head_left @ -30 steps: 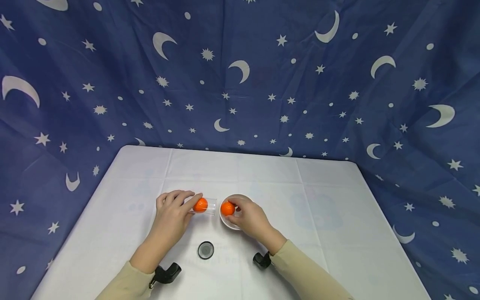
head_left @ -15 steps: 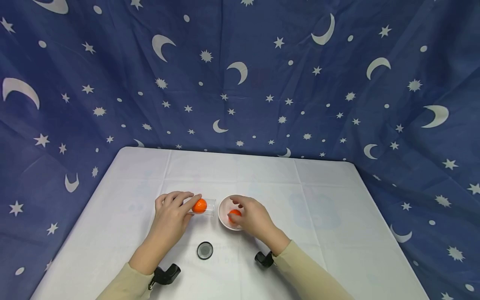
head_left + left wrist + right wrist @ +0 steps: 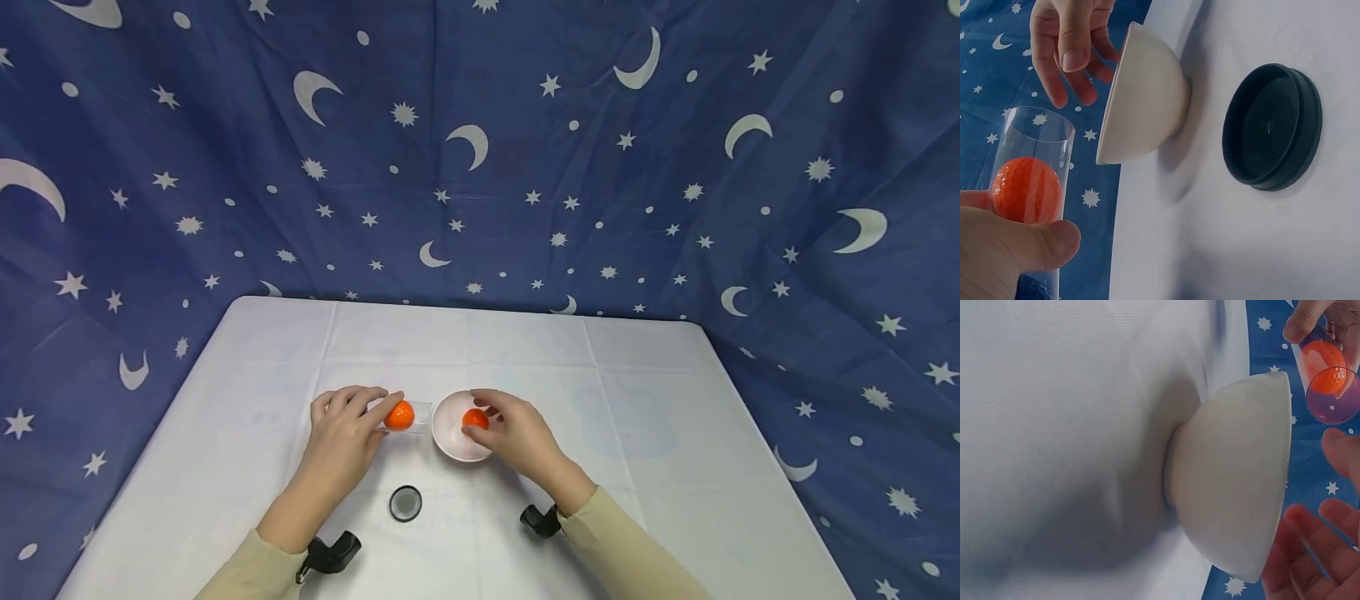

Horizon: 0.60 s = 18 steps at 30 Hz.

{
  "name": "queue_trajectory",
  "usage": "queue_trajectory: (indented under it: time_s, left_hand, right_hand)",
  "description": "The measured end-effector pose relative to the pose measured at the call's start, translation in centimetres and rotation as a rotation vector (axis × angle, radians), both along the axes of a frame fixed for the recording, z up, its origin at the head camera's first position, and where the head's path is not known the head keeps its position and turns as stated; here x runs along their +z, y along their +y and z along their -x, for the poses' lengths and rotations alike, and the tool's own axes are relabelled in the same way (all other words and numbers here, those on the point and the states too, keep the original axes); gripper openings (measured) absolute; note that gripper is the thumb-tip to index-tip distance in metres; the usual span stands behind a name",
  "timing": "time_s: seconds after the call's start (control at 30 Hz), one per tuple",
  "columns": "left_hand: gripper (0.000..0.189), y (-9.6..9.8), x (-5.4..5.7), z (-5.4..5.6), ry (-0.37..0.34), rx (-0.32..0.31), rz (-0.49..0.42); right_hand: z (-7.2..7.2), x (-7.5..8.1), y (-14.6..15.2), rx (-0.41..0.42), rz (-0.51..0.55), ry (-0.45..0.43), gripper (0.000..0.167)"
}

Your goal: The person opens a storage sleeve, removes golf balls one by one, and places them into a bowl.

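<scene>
My left hand grips a clear tube that lies sideways, its mouth toward the bowl. Inside the tube, near my fingers, is an orange dimpled ball that looks like a golf ball. The white bowl stands upright just right of the tube's mouth. A second orange ball sits in the bowl, partly covered by my right hand. That hand hovers at the bowl's right rim, fingers loosely bent and apart around the ball. In the wrist views nothing shows between its fingers; the bowl wall hides the ball there.
A dark round lid lies on the white cloth in front of the tube and bowl. The table carries a white cloth, and a blue curtain with moons and stars hangs behind it.
My right hand held the second ball at the bowl's left side, then let it go in the bowl and shifted slightly right. The left hand and tube have barely moved.
</scene>
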<state>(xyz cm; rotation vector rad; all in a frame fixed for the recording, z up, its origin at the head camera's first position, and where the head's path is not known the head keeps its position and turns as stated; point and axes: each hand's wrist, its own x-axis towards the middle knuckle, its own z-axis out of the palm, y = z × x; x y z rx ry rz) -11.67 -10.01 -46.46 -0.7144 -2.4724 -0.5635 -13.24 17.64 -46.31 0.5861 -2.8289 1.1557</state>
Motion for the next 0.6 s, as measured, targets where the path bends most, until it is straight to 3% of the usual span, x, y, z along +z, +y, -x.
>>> queue_trajectory:
  time_s: [0.27, 0.6]
  left_hand:
    - [0.063, 0.7, -0.1, -0.2, -0.012, -0.005, 0.015]
    - [0.063, 1.3, -0.3, -0.6, 0.001, -0.052, 0.023]
  right_hand:
    - [-0.5, -0.7, -0.5, 0.072, 0.114, -0.036, 0.049]
    - [-0.9, -1.0, -1.2, 0.134, 0.141, -0.034, 0.052]
